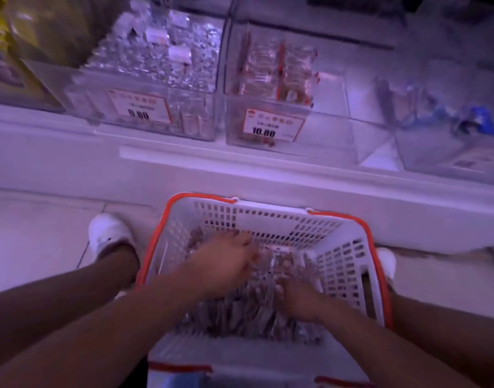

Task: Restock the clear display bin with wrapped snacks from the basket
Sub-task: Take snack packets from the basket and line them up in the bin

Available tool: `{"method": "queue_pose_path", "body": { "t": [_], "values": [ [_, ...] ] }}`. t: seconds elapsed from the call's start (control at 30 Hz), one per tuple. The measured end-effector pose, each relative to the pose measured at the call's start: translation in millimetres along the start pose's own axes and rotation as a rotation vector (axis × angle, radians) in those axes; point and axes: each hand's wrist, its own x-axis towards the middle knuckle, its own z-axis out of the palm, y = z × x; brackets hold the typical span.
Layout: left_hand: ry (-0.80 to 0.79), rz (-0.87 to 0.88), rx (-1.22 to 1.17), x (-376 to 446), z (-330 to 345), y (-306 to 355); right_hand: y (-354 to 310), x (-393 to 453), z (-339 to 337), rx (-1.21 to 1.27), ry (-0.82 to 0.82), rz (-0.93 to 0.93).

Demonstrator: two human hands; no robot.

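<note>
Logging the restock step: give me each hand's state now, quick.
Left hand: in the basket on the wrapped snacks; blurred, grip cannot be told.
Right hand: fingers down among the snacks; grip cannot be told.

Pale tiled floor (38,228), white shelf ledge (240,169), purplish dim light

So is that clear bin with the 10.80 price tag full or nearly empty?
Partly filled. The clear plastic bin with the 10.80 tag holds upright rows of red-edged wrapped snacks at its back; its front section looks almost bare.

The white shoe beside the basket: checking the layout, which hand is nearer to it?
Left. The left hand is in the basket on the white shoe side; the right hand is farther across.
</note>
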Motion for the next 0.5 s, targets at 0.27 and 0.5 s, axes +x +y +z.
{"method": "queue_pose_path", "body": {
  "t": [0.27,0.5],
  "values": [
    [-0.336,-0.055,0.315,-41,119,-42,37,48,122,-0.335,0.048,-0.098],
    [-0.384,0.363,0.346,-5,171,-5,25,67,137,-0.331,0.063,-0.111]
  ]
}}
